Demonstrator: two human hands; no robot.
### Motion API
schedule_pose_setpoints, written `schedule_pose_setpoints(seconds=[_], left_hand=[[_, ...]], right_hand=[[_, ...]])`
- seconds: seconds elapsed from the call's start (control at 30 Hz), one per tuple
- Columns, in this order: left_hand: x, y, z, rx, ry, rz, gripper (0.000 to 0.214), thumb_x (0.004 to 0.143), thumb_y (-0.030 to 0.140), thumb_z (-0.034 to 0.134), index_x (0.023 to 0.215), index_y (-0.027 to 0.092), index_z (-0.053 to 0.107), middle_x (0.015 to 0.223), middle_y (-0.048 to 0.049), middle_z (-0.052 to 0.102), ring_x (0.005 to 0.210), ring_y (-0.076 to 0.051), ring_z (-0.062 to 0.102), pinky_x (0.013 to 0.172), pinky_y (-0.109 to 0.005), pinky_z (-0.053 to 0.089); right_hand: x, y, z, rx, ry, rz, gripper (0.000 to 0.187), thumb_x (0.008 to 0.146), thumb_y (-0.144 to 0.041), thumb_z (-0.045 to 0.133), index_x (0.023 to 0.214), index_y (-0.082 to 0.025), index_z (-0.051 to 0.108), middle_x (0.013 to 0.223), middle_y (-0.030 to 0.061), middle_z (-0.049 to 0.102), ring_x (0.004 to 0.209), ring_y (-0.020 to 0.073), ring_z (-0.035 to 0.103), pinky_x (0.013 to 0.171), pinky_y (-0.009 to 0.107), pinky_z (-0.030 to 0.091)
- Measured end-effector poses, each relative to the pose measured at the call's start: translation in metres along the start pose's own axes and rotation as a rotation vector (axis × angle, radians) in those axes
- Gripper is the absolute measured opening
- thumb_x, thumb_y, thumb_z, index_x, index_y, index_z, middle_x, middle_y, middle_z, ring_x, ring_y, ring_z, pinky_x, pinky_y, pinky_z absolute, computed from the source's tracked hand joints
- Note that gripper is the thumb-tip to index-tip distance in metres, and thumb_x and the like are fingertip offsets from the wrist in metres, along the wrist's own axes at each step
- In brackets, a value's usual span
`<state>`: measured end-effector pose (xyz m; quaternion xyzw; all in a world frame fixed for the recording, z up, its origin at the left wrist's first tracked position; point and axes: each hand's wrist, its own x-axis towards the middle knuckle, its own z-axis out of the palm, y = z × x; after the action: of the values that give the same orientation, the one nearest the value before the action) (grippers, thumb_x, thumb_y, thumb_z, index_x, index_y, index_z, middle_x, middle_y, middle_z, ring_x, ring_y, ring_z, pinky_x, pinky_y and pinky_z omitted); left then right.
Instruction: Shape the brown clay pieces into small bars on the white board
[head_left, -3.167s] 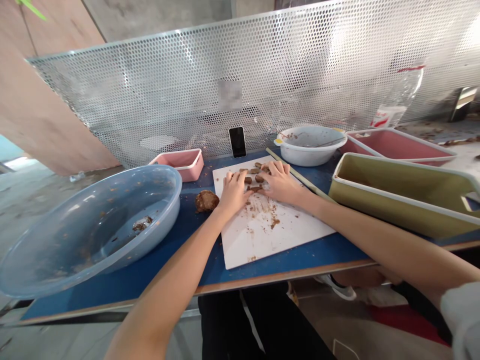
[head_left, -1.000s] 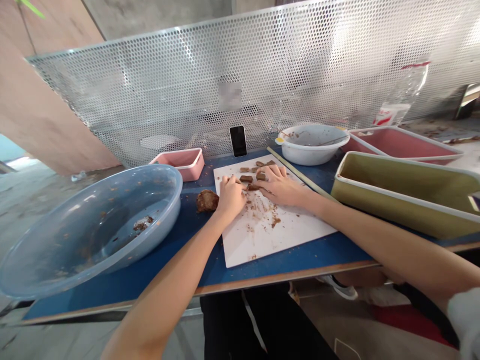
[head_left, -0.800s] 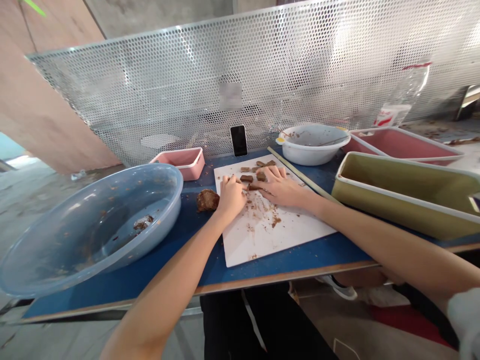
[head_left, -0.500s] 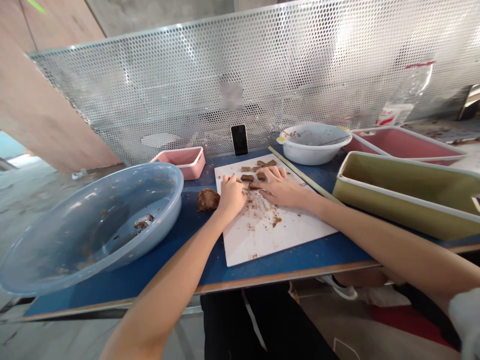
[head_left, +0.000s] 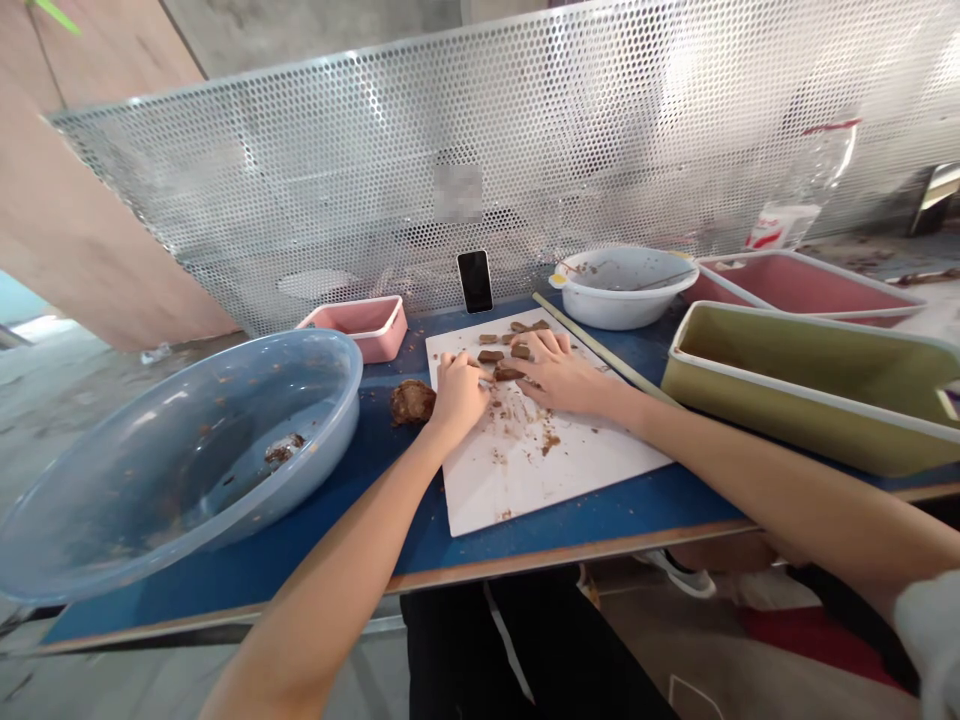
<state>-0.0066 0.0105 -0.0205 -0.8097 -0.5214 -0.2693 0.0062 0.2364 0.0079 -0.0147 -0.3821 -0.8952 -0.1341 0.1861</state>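
Note:
On the white board (head_left: 495, 490), both hands meet around a small brown clay-like piece (head_left: 510, 372). My right hand (head_left: 570, 380) comes from the right, its thumb and index finger on either side of that piece. My left hand (head_left: 459, 395) is closed, fingers curled down onto the board, its thumb side touching the piece's left end; anything inside it is hidden. Just beyond the fingers lie another short brown piece (head_left: 490, 356) and several more like it. Brown crumbs (head_left: 551, 443) and smears cover the board nearer to me. A larger brown lump (head_left: 412, 402) sits left of my left hand.
A big blue basin (head_left: 300, 500) stands at the left, with a small pink tub (head_left: 386, 340) behind it. A phone (head_left: 475, 281) leans upright at the back. On the right are a pale stick (head_left: 600, 348), white basin (head_left: 619, 305), green trough (head_left: 780, 400) and pink tray (head_left: 825, 285).
The whole view has shifted very slightly. Both hands stay at the same brown piece, with only tiny finger movement.

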Motion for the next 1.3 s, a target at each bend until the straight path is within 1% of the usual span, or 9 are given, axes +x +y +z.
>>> schedule_pose_setpoints(seconds=[0.13, 0.33, 0.47, 0.63, 0.8, 0.97, 1.13, 1.2, 1.3], left_hand=[[0.0, 0.0, -0.001, 0.0, 0.018, -0.002, 0.042, 0.085, -0.001, 0.065, 0.103, 0.024, 0.093, 0.115, -0.013, 0.076, 0.116, -0.035, 0.056, 0.113, -0.055, 0.053], [0.0, 0.0, 0.0, 0.034, 0.039, -0.006, 0.05, 0.085, -0.003, 0.063, 0.122, 0.019, 0.089, 0.121, -0.0141, 0.075, 0.12, -0.037, 0.058, 0.115, -0.053, 0.053], [0.0, 0.001, 0.002, 0.041, 0.038, -0.003, 0.06, 0.085, -0.004, 0.061, 0.137, 0.018, 0.083, 0.125, -0.0149, 0.074, 0.122, -0.037, 0.057, 0.116, -0.052, 0.051], [0.0, 0.002, 0.004, 0.053, -0.002, 0.032, 0.07, 0.087, -0.004, 0.057, 0.149, 0.023, 0.077, 0.137, -0.0154, 0.07, 0.13, -0.038, 0.052, 0.112, -0.053, 0.05], [0.0, 0.004, 0.002, 0.061, 0.006, 0.006, 0.067, 0.089, -0.003, 0.055, 0.148, 0.021, 0.075, 0.138, -0.0157, 0.07, 0.13, -0.039, 0.052, 0.112, -0.054, 0.049], [0.0, 0.004, -0.001, 0.036, 0.061, 0.009, 0.063, 0.088, -0.004, 0.055, 0.142, 0.02, 0.076, 0.132, -0.0148, 0.071, 0.126, -0.037, 0.055, 0.116, -0.052, 0.049], [0.0, 0.007, -0.007, -0.007, 0.081, 0.021, 0.065, 0.085, -0.006, 0.053, 0.139, 0.022, 0.076, 0.13, -0.0122, 0.073, 0.126, -0.036, 0.057, 0.117, -0.054, 0.05], [0.0, 0.01, -0.012, -0.005, 0.078, 0.034, 0.065, 0.086, -0.006, 0.051, 0.14, 0.022, 0.075, 0.13, -0.012, 0.073, 0.127, -0.036, 0.057, 0.116, -0.054, 0.05], [0.0, 0.017, -0.024, 0.033, 0.066, 0.062, 0.064, 0.09, -0.007, 0.048, 0.141, 0.021, 0.074, 0.135, -0.0126, 0.073, 0.132, -0.036, 0.056, 0.112, -0.052, 0.05]], right_hand=[[0.001, 0.002, 0.002, 0.016, 0.046, 0.081, 0.047, 0.113, -0.034, 0.048, 0.154, -0.026, 0.067, 0.162, 0.0206, 0.053, 0.144, 0.0433, 0.046, 0.112, 0.06, 0.041], [0.0, 0.006, 0.003, 0.043, 0.094, 0.173, 0.041, 0.112, -0.033, 0.049, 0.143, -0.023, 0.073, 0.157, 0.0222, 0.055, 0.139, 0.0442, 0.049, 0.109, 0.062, 0.042], [-0.002, 0.009, 0.001, 0.062, 0.095, 0.208, 0.04, 0.11, -0.028, 0.05, 0.139, -0.023, 0.077, 0.155, 0.0221, 0.056, 0.14, 0.0452, 0.049, 0.108, 0.064, 0.043], [-0.004, 0.01, -0.001, 0.098, 0.055, 0.216, 0.043, 0.105, -0.02, 0.052, 0.136, -0.026, 0.081, 0.156, 0.0194, 0.056, 0.142, 0.0445, 0.048, 0.108, 0.064, 0.043], [-0.003, 0.01, -0.002, 0.087, 0.029, 0.207, 0.04, 0.104, -0.021, 0.054, 0.13, -0.027, 0.084, 0.157, 0.0185, 0.057, 0.141, 0.0444, 0.048, 0.107, 0.063, 0.043], [-0.005, 0.012, 0.001, 0.08, 0.04, 0.181, 0.038, 0.105, -0.023, 0.053, 0.128, -0.027, 0.083, 0.155, 0.0183, 0.057, 0.141, 0.0439, 0.048, 0.106, 0.062, 0.043], [-0.005, 0.014, 0.005, 0.104, 0.133, 0.217, 0.041, 0.106, -0.027, 0.051, 0.137, -0.025, 0.077, 0.152, 0.0201, 0.058, 0.139, 0.0446, 0.049, 0.108, 0.065, 0.044], [-0.005, 0.016, 0.006, 0.119, 0.18, 0.24, 0.041, 0.106, -0.028, 0.05, 0.137, -0.026, 0.077, 0.149, 0.02, 0.059, 0.136, 0.0455, 0.05, 0.107, 0.068, 0.045], [-0.006, 0.023, 0.006, 0.138, 0.26, 0.298, 0.044, 0.104, -0.025, 0.048, 0.137, -0.027, 0.076, 0.146, 0.0198, 0.061, 0.132, 0.0467, 0.051, 0.104, 0.07, 0.048]])
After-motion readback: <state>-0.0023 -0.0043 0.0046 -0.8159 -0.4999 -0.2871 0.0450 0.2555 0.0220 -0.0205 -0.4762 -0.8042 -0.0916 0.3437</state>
